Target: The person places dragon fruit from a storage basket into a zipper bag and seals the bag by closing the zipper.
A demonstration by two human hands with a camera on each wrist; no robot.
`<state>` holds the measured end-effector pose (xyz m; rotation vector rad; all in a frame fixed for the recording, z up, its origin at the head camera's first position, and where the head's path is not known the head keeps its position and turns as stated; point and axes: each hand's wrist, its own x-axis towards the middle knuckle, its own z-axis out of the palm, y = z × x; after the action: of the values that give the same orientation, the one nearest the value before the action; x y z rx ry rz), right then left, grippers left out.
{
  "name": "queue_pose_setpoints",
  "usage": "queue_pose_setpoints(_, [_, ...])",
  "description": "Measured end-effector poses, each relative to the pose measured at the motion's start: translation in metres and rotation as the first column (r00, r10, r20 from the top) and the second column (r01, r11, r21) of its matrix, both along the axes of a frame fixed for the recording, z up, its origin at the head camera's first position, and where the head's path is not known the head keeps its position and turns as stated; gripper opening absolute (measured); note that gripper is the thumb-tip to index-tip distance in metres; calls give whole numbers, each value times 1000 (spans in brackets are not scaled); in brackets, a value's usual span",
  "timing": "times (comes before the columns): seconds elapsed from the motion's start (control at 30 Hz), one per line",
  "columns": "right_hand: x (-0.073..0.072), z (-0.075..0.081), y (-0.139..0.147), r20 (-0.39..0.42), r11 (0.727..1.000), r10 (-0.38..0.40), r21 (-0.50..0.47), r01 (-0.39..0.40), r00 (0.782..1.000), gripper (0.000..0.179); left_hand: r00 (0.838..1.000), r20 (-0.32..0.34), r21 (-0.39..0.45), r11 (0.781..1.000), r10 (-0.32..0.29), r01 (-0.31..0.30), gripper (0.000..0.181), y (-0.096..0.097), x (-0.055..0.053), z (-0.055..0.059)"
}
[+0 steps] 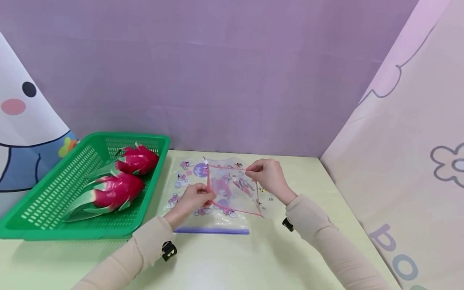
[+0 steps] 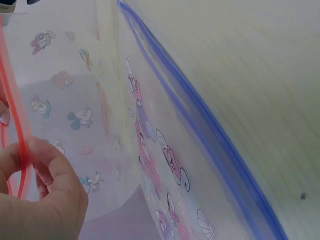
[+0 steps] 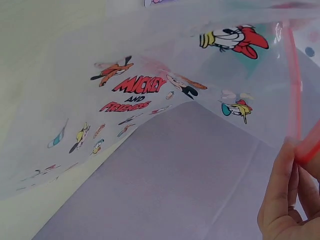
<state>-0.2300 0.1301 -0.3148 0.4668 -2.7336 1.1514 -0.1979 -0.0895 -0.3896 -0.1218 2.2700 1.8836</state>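
A clear zip bag with a red rim and cartoon prints [image 3: 140, 92] is spread wide at its mouth, held up above the table. My left hand [image 1: 195, 196] pinches the near left part of the red rim; the left wrist view shows thumb and fingers on that red strip [image 2: 17, 120]. On the far right side of the rim, my right hand [image 1: 267, 174] pinches the edge between thumb and fingers. Beneath lies a second clear bag with a purple-blue zip strip [image 1: 212, 230] and pink cartoon prints, flat on the table.
At the left a green plastic basket [image 1: 154, 177] holds two dragon fruits, the nearer one [image 1: 117, 189] lying beside the farther one [image 1: 139, 159]. The pale table [image 1: 308, 249] meets a purple backdrop [image 1: 232, 80] behind and a printed panel [image 1: 406, 161] on the right.
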Motion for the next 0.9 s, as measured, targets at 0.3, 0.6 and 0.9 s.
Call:
queue_pose_setpoints(0.3, [1, -1, -2, 46, 1000, -15, -11, 16, 999, 5, 998, 8, -68, 996, -60, 60, 24, -4, 7, 4])
queue_pose_setpoints(0.6, [2, 0, 0, 46, 1000, -23, -8, 23, 999, 5, 972, -121, -316, 936, -200, 153, 23, -32, 31, 17])
queue_pose_setpoints(0.9, [3, -4, 14, 45, 999, -44, -4, 44, 998, 6, 891, -324, -563, 822, -317, 88, 14, -51, 59, 36])
